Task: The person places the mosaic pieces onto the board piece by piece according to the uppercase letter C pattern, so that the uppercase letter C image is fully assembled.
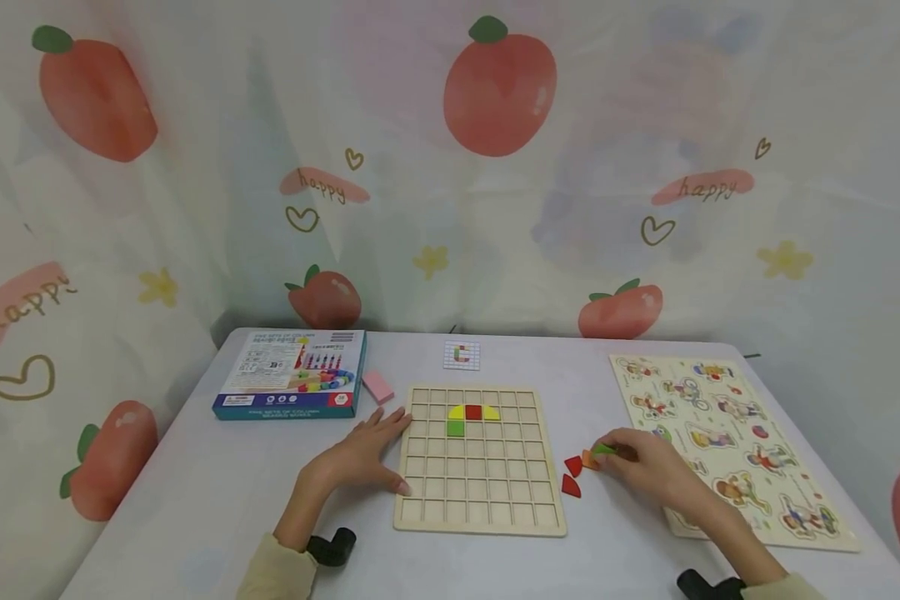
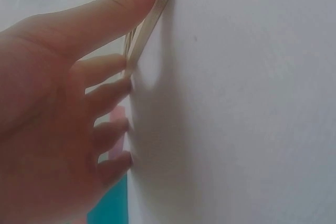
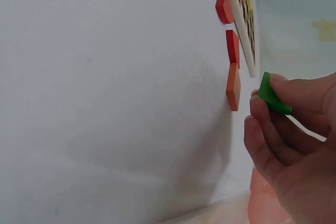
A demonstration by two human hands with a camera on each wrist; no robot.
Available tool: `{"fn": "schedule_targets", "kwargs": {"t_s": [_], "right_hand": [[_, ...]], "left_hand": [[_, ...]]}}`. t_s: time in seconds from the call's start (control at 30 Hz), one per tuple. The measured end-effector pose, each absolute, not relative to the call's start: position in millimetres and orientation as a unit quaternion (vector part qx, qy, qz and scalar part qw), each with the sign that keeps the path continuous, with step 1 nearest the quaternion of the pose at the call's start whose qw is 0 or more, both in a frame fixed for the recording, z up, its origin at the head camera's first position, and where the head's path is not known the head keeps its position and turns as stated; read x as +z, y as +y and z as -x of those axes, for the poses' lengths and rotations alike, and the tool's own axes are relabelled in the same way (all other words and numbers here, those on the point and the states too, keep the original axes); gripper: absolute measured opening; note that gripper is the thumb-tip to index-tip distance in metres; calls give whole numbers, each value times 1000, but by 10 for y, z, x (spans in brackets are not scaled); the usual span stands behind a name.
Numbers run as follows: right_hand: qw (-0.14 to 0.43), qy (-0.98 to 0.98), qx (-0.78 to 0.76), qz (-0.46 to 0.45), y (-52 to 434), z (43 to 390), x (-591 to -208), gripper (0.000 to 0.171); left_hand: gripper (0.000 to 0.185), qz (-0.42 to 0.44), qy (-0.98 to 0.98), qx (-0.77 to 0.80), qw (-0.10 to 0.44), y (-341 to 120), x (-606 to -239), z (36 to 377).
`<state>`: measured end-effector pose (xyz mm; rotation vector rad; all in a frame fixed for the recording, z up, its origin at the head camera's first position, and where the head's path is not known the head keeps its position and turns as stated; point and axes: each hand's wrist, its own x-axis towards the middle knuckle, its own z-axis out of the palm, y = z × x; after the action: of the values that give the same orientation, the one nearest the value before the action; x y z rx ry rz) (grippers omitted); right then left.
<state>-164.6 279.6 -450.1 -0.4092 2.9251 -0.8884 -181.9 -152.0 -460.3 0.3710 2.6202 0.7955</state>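
While the left hand (image 1: 360,460) lies flat, fingers spread, against the grid board (image 1: 480,500), a small green piece (image 1: 604,449) is pinched by the right hand (image 1: 648,468) just above the surface (image 1: 195,500).

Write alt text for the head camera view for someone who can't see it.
A person's right hand pinches a small green wooden piece beside loose red and orange pieces, while the left hand rests flat against the left edge of a square wooden grid board. The board holds yellow, red and green pieces near its top, on a white table.
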Motion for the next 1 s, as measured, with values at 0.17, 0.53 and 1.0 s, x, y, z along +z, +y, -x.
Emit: {"fn": "schedule_targets", "kwargs": {"t_s": [0.17,0.53,1.0], "right_hand": [[0,934,-320,162,2672,1690,-4504,12],[14,903,-386,190,2212,1826,-4576,20],[38,892,-416,170,1779,1879,-4575,32]], "left_hand": [[103,-130,930,289,188,-1513,-4609,1822],[104,-129,930,291,183,-1510,-4645,1825],[104,-131,929,292,187,-1521,-4585,1815]]}}
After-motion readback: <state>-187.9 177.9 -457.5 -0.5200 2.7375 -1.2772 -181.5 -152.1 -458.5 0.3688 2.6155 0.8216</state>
